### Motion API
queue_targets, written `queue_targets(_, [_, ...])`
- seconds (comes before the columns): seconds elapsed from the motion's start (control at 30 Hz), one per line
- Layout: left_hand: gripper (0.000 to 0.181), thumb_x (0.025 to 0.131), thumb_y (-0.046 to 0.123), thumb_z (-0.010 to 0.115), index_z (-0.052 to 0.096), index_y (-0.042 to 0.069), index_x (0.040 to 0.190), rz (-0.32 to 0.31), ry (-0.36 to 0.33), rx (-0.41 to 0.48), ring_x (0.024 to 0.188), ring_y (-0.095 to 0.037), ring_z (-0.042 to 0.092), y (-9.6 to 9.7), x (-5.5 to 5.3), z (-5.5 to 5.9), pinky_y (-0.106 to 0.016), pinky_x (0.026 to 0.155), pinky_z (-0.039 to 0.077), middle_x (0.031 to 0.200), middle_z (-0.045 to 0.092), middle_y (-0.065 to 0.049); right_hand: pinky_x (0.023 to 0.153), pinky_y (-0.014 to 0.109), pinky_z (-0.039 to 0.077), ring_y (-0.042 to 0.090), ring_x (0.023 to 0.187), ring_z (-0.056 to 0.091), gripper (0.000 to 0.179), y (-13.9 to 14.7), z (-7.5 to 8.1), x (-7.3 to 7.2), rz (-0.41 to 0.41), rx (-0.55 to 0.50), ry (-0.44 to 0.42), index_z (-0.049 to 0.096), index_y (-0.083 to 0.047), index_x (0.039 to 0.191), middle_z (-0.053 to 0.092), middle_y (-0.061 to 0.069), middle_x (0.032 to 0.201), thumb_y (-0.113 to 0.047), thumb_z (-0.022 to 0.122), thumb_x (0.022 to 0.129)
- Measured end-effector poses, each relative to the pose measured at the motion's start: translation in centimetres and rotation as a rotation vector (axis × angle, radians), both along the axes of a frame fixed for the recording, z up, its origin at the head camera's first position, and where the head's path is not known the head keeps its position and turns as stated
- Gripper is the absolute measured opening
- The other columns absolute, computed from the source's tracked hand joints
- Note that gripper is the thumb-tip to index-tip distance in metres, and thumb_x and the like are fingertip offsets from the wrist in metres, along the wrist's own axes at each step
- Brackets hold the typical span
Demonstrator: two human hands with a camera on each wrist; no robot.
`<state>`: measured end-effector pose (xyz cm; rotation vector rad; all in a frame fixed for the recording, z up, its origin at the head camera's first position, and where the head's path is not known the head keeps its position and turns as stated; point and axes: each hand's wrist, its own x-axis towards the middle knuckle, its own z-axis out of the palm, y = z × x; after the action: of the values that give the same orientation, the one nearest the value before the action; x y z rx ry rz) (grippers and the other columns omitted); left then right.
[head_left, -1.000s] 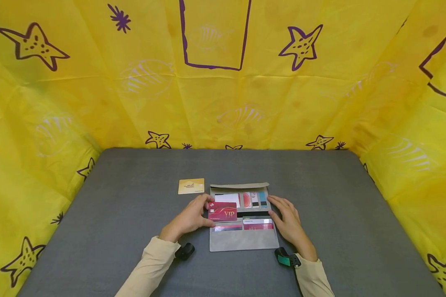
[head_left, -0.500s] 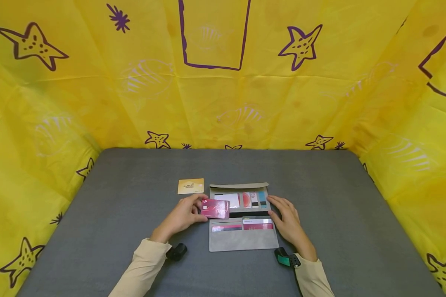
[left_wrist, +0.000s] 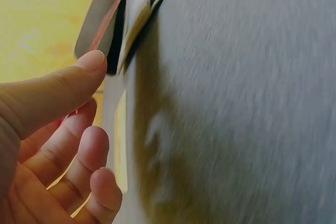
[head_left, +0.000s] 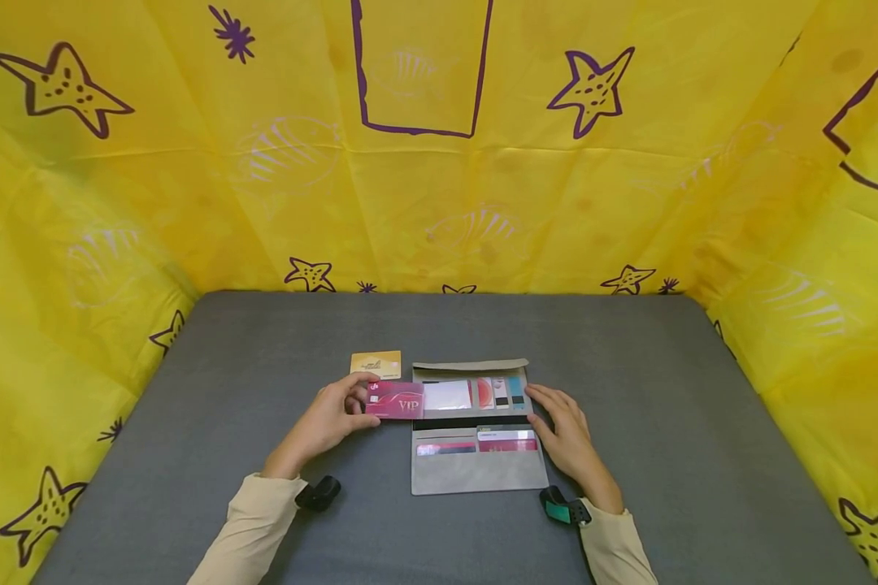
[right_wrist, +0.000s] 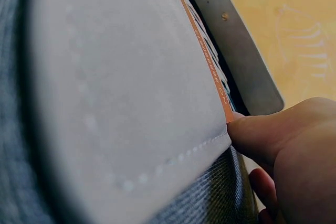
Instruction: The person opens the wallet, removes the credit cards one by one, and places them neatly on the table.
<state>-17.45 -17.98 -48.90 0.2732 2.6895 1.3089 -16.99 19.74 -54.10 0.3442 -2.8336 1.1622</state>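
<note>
My left hand (head_left: 327, 416) pinches a red VIP card (head_left: 395, 400) by its left end, just left of an open grey wallet (head_left: 475, 477). The card's right end reaches the wallet's left edge; whether they touch I cannot tell. In the left wrist view the thumb and curled fingers (left_wrist: 93, 150) hide nearly all of the card. My right hand (head_left: 569, 435) holds the wallet's right edge, and the right wrist view shows its thumb (right_wrist: 262, 135) on that edge. Several cards, among them a white card (head_left: 448, 396), sit in the wallet's slots.
A yellow card (head_left: 375, 362) lies on the grey table (head_left: 629, 349) behind the left hand, left of the wallet. Yellow patterned cloth (head_left: 424, 187) hangs at the back and both sides.
The left hand has moved left and slightly back, carrying the red card from over the wallet to beside it. The right hand and wallet have stayed in place.
</note>
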Motion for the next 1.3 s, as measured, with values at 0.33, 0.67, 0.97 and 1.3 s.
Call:
queue_targets(0.33, [0.058, 0.078, 0.007, 0.082, 0.056, 0.001, 0.129, 0.038, 0.087, -0.066, 0.073, -0.011, 0.052, -3.1, -0.1, 0.4, -0.021, 0.064, 0.042, 0.089, 0.060, -0.007, 0.109, 0.068, 0.017, 0.043, 0.136, 0.034, 0.044, 0.0, -0.1, -0.1, 0.003, 0.003, 0.006, 0.056, -0.005, 0.138, 0.052, 0.019, 0.145, -0.007, 0.063, 0.095])
queue_targets(0.67, [0.059, 0.081, 0.010, 0.080, 0.054, 0.002, 0.133, 0.082, 0.057, -0.114, 0.075, -0.014, 0.053, -6.2, -0.5, 0.2, -0.022, 0.066, 0.042, 0.095, 0.062, -0.012, 0.109, 0.068, 0.018, 0.043, 0.135, 0.035, 0.043, 0.0, -0.1, -0.1, 0.002, 0.004, 0.022, 0.056, -0.004, 0.137, 0.053, 0.019, 0.144, -0.006, 0.063, 0.095])
queue_targets(0.97, [0.060, 0.085, 0.013, 0.078, 0.050, -0.002, 0.136, 0.097, -0.018, -0.128, 0.081, -0.019, 0.054, -8.6, -0.9, -0.2, -0.022, 0.067, 0.043, 0.103, 0.060, -0.017, 0.110, 0.068, 0.017, 0.044, 0.136, 0.034, 0.043, 0.0, 0.0, 0.0, 0.000, -0.004, 0.011, 0.056, -0.005, 0.138, 0.052, 0.019, 0.144, -0.007, 0.063, 0.095])
queue_targets(1.3, [0.057, 0.086, 0.011, 0.076, 0.050, -0.008, 0.134, 0.095, -0.050, -0.150, 0.084, -0.022, 0.057, -10.6, -1.5, -0.2, -0.023, 0.069, 0.045, 0.105, 0.058, -0.022, 0.110, 0.067, 0.017, 0.043, 0.136, 0.034, 0.043, 0.0, 0.0, 0.0, 0.000, -0.005, 0.010, 0.056, -0.005, 0.138, 0.052, 0.019, 0.145, -0.007, 0.063, 0.095])
